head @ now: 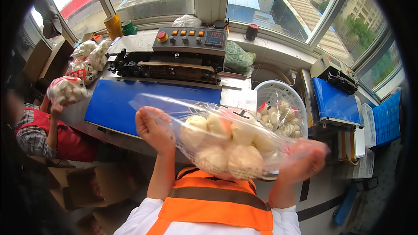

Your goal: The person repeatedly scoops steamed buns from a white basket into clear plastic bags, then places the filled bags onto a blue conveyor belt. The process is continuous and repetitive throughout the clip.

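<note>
A clear printed plastic bag [215, 137] of pale round buns hangs stretched between my two hands, in front of my orange apron. My left hand [153, 129] pinches one corner of the bag, its fingers closed on the film. At the other end, my right hand [305, 160] grips the opposite side; it is slightly blurred and partly behind the film. Several buns lie together inside. Just beyond the bag runs the blue conveyor belt [156, 98] of a continuous band sealer [191, 40], whose panel has knobs, orange switches and a lit display.
To the right, a white plastic basket [281, 85] holds bagged buns. A second sealing machine [336, 101] stands farther right. At left, a co-worker in a red apron [70, 140] holds a filled bag [67, 89] beside other packed bags [86, 62]. Open cardboard boxes [101, 182] sit below.
</note>
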Demonstrator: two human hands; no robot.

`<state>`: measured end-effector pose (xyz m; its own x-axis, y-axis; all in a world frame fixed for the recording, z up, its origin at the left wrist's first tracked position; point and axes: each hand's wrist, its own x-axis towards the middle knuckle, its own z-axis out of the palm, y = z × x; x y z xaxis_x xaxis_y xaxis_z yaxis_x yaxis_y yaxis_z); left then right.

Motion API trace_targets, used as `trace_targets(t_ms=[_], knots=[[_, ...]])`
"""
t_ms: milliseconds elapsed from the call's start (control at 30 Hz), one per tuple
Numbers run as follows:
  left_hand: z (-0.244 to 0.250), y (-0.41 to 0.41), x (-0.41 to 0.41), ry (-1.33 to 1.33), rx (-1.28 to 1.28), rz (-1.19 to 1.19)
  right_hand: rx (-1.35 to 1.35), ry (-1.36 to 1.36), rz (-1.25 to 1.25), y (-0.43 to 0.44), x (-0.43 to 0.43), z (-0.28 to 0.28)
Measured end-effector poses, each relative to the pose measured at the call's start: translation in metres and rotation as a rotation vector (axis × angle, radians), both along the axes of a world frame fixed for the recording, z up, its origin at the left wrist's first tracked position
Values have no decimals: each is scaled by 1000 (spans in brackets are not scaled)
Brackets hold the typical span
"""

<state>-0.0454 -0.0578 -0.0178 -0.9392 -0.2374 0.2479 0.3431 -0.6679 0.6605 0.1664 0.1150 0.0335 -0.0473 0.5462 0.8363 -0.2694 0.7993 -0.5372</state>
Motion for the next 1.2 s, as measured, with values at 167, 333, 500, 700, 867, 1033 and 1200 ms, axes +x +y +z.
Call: trace_targets(t_ms=[167,333,500,700,867,1033,1200], knots=[[20,-5,-21,72,50,-151,-670,159,217,26,-21,42],[-48,49,-67,-244,-433,-119,-948,-236,174,98,-95,-57],[-122,84,-119,-60,-777,-15,-686,-446,59,154,-133,-127],[-169,116,-119,-216,-1025,-106,-638,-575,-78,194,-133,-174],[-164,159,-111,-382,-726,-369,-632,-590,-173,227,-103,-190],[-151,189,-109,-494,-743,-459,-770,-468,-209,233,-93,-185],[-154,196,-118,-558,-740,-487,-809,-389,-248,236,-104,-186]])
